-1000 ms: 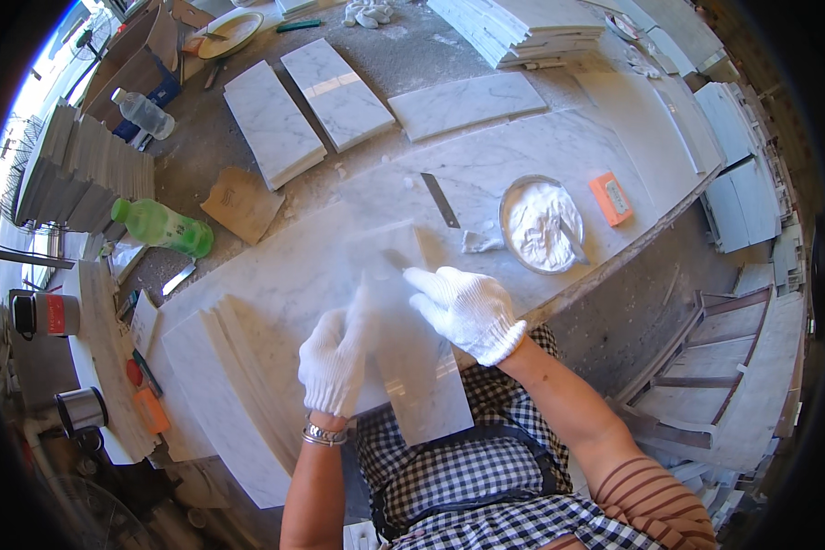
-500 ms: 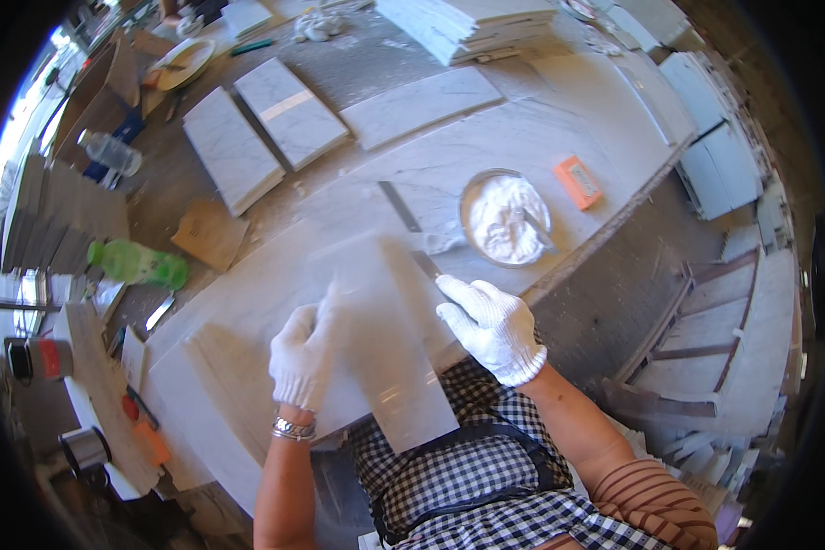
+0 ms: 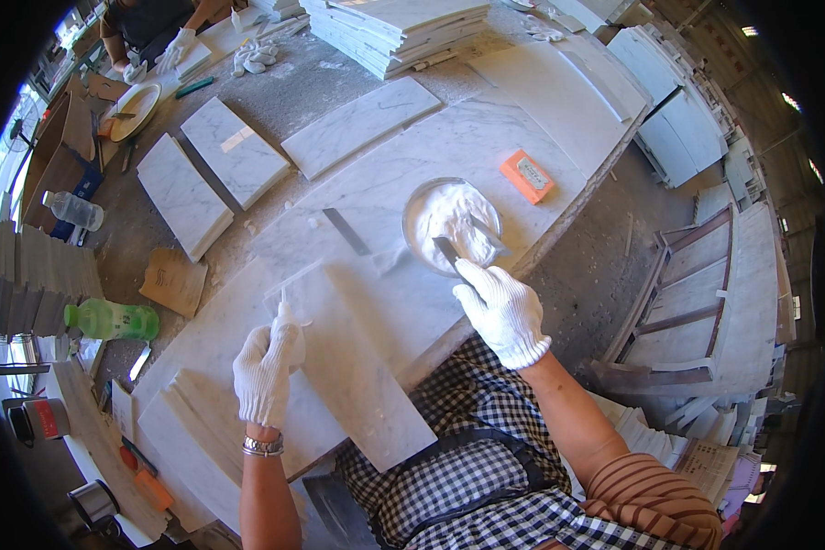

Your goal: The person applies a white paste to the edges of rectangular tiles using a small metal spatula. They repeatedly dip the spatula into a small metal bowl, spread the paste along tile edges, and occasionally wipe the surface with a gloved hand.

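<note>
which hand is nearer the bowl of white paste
Right. The right hand is just below the bowl, holding a dark blade; the left hand is farther off, toward the picture's lower left.

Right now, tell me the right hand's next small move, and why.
Probably dip the dark blade into the white paste: the right hand holds it at the near side of the bowl, its free end toward the paste. Whether it already touches is hard to tell.

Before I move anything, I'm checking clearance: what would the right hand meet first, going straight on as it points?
Likely the bowl of white paste: the blade in the right hand overlaps its rim in view, though depth is unclear.
</note>
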`<state>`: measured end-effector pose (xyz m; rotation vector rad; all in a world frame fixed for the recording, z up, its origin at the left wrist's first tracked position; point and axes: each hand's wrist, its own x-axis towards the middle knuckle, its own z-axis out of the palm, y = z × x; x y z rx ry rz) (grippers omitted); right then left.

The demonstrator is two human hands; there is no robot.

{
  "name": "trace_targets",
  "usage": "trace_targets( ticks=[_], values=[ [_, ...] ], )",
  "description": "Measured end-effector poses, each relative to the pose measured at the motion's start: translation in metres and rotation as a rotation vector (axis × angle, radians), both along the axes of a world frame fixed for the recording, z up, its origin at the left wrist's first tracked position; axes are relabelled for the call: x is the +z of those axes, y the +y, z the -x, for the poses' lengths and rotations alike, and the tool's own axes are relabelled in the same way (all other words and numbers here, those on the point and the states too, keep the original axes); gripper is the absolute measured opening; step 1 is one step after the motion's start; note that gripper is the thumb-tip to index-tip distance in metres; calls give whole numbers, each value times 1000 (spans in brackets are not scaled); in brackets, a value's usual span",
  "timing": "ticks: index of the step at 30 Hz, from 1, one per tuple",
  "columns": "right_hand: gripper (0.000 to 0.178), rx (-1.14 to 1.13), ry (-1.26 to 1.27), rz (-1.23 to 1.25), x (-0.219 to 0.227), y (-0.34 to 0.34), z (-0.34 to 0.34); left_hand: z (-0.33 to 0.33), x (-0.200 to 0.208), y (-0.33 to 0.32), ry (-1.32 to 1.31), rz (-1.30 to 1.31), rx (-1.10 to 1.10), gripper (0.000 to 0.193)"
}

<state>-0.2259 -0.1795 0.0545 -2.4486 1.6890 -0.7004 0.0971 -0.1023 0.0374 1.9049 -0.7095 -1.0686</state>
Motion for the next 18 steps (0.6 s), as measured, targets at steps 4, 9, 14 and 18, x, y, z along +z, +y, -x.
trace_targets(
  ticks=[4, 9, 14, 18],
  values=[
    [36, -19, 53, 10, 1, -3, 0, 0, -1, -1, 25, 1, -7, 37],
    [35, 6, 76, 34, 11, 2, -2, -2, 0, -1, -6, -28, -34, 39],
    [34, 52, 9, 26, 15, 10, -13, -4, 3, -2, -67, -47, -70, 39],
    [34, 164, -39, 38, 7, 11, -35, -4, 7, -4, -175, -104, -65, 40]
  ],
)
